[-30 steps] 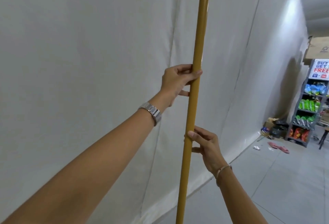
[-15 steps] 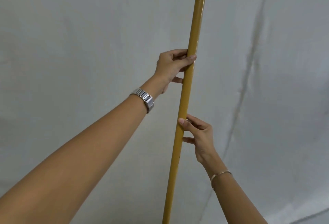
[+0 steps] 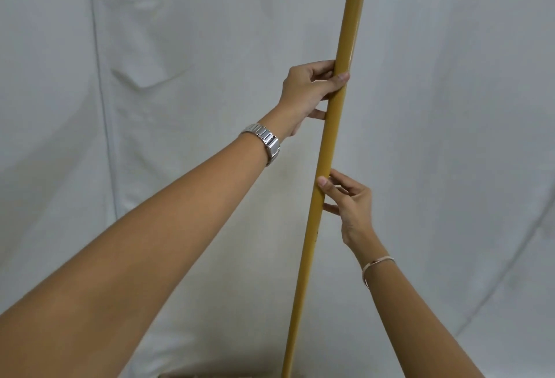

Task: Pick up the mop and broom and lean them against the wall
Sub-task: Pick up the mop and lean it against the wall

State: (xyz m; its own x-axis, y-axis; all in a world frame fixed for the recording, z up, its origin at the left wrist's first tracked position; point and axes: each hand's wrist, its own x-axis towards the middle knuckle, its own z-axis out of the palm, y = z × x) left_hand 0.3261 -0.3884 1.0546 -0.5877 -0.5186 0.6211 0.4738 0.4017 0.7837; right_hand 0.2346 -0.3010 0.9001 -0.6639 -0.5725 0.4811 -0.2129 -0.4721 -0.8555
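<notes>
A long yellow handle (image 3: 345, 47) stands nearly upright in front of the white cloth-covered wall (image 3: 165, 62), tilted slightly to the right at its top. My left hand (image 3: 309, 89), with a metal watch on the wrist, is wrapped around the handle high up. My right hand (image 3: 350, 200), with a thin bracelet, pinches the handle lower down with thumb and fingertips. Both ends of the handle run out of view, so I cannot tell whether it is the mop or the broom. A pale strip at the bottom edge may be its head.
The wrinkled white sheet fills the whole background, with a vertical seam (image 3: 100, 77) at the left and folds at the lower right.
My view has swung left: the store shelf and floor are gone and only the wall shows. The handle and both hands stay in the same grip, shifted slightly right in the frame.
</notes>
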